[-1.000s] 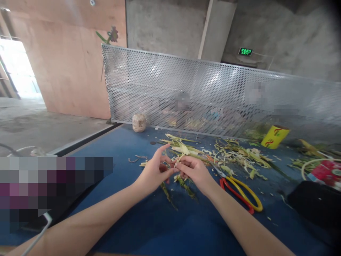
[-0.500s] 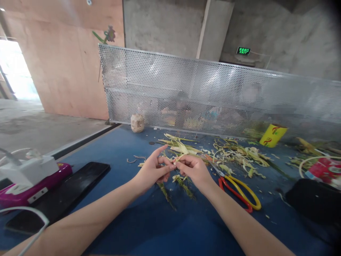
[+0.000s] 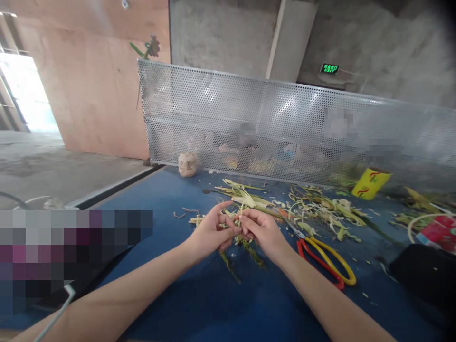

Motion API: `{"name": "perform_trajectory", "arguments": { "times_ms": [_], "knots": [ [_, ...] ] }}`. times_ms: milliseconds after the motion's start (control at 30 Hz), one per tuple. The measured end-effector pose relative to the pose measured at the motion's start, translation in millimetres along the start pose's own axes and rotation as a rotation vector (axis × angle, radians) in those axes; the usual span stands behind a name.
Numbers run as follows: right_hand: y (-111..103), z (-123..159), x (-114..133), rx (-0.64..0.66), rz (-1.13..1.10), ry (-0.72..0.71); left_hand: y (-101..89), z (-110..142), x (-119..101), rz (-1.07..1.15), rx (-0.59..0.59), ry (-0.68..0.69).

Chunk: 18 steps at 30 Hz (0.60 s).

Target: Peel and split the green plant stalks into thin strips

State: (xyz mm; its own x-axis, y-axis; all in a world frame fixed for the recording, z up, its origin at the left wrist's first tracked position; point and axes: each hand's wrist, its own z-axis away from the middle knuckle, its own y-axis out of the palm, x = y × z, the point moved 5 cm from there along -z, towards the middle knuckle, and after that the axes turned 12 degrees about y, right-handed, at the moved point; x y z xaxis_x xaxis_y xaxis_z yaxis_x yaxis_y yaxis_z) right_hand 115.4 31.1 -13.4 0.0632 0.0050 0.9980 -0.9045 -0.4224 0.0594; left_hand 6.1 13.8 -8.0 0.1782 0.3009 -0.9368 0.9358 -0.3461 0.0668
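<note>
My left hand (image 3: 213,232) and my right hand (image 3: 265,232) meet over the middle of the blue table (image 3: 221,308). Their thumbs and fingertips pinch a small pale plant piece (image 3: 242,209), partly hidden by the fingers. My left index finger stretches away from the pinch. Green stalks (image 3: 231,270) lie just below the hands. Beyond the fingertips are pale leaf strips (image 3: 247,199). To the right of my right hand rest scissors (image 3: 331,261) with one red and one yellow handle, blades pointing toward the plant scraps.
Peeled scraps (image 3: 331,209) spread across the right. A perforated metal screen (image 3: 221,109) borders the far edge, with a wrapped roll (image 3: 187,164) and a yellow cylinder (image 3: 371,183) before it. A black object (image 3: 423,270) lies at right; a white cable (image 3: 57,311) crosses near my left forearm.
Both hands stay together, with small finger movements around the plant piece. My left index finger has lowered slightly. The view shifted a little and back; scissors and scraps stay in place.
</note>
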Motion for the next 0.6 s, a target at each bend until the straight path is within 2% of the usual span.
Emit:
{"name": "perform_trajectory", "arguments": {
  "times_ms": [100,200,300,400,500,600],
  "knots": [
    [-0.6,0.3,-1.9,0.065,-0.059,0.032,-3.7,-0.4,1.1,-0.134,0.009,0.016],
    [-1.9,0.1,-2.5,0.061,-0.085,0.039,-7.3,0.1,-1.5,-0.268,0.003,0.053],
    [-2.1,-0.6,-3.9,0.027,-0.12,0.07,-9.6,0.5,-8.9,-0.357,-0.033,0.148],
    [0.9,-0.4,-4.0,0.049,-0.134,0.088,-9.5,0.3,-16.2,-0.375,-0.049,0.227],
    [2.1,0.3,-1.6,0.07,-0.064,0.07,-8.8,0.2,-21.0,-0.418,-0.026,0.258],
    [-1.3,0.0,1.7,0.024,0.133,0.036,-8.8,1.7,-25.8,-0.589,0.019,0.317]
  ]
}}
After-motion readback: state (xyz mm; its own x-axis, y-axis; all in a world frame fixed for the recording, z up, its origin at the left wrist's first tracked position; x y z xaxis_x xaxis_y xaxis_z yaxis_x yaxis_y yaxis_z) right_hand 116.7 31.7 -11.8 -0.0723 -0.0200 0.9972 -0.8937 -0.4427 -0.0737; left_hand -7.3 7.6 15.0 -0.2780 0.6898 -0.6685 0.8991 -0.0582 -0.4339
